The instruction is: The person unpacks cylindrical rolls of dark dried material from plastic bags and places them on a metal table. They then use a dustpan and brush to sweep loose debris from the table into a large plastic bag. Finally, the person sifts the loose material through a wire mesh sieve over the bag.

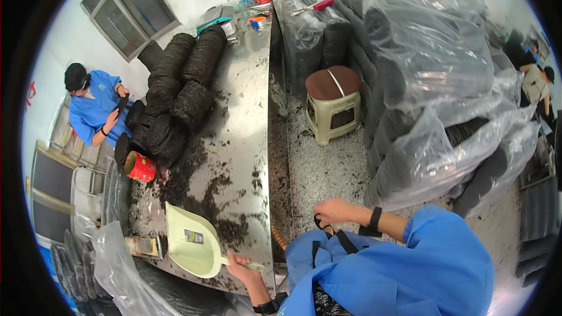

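Observation:
My left hand (239, 267) is wrapped round the handle of a pale green dustpan (182, 222). The pan lies over the near end of the metal table (249, 158), its wide mouth turned left. A flat brush (145, 247) with a light body lies just left of it. Dark crumbs (225, 199) are scattered across the tabletop beyond the pan. My right hand (333, 212) is held off the table's right side, above my blue-clad lap. Its fingers are curled in by a black loop or strap, which I cannot make out well.
Tall stacks of dark round discs (202, 58) stand on the table's far left, near a red can (140, 167). A co-worker (96, 102) in blue holds a dark piece there. A stool (333, 111) and plastic-wrapped dark rolls (427, 64) stand to the right. A scale (215, 16) sits at the back.

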Demonstrator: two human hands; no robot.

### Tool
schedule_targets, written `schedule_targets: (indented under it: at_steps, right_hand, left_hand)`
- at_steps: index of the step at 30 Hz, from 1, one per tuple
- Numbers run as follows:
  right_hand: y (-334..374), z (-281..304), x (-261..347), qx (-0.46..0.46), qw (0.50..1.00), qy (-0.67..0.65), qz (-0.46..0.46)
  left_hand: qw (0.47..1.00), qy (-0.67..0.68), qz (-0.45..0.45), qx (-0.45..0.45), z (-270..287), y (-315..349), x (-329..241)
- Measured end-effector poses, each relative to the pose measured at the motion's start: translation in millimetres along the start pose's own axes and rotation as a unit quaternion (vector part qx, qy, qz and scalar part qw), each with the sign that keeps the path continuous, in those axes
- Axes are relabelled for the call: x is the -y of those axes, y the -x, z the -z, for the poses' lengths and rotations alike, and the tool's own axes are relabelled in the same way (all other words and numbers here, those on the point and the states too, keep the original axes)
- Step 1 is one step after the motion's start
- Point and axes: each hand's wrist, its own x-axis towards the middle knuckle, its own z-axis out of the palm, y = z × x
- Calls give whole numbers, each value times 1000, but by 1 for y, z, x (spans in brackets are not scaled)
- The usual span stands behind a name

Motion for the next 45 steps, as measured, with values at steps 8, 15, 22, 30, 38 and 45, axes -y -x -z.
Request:
schedule_targets:
  at_steps: [8,15,22,30,38,45]
  right_hand:
    - [-250,199,-206,-270,961,-61,-29]
    - [-521,432,-486,-454,871,174,-73]
    - [-705,556,-848,-130,732,649,-159]
    - [-697,588,-936,-46,962,184,-198]
    - [-692,574,-764,-513,837,-3,-190]
    - [-707,446,-417,3,987,-33,155]
  left_hand:
    - [999,0,-51,-14,-180,-141,-20]
    - [963,-53,-136,-229,-303,-246,2]
    - [890,-26,-70,-449,-339,-277,21]
    - [784,-26,-80,-615,-397,-242,-6]
    - [738,-13,-131,-661,-338,-219,0]
    - [711,-3,-207,-672,-314,-149,-67]
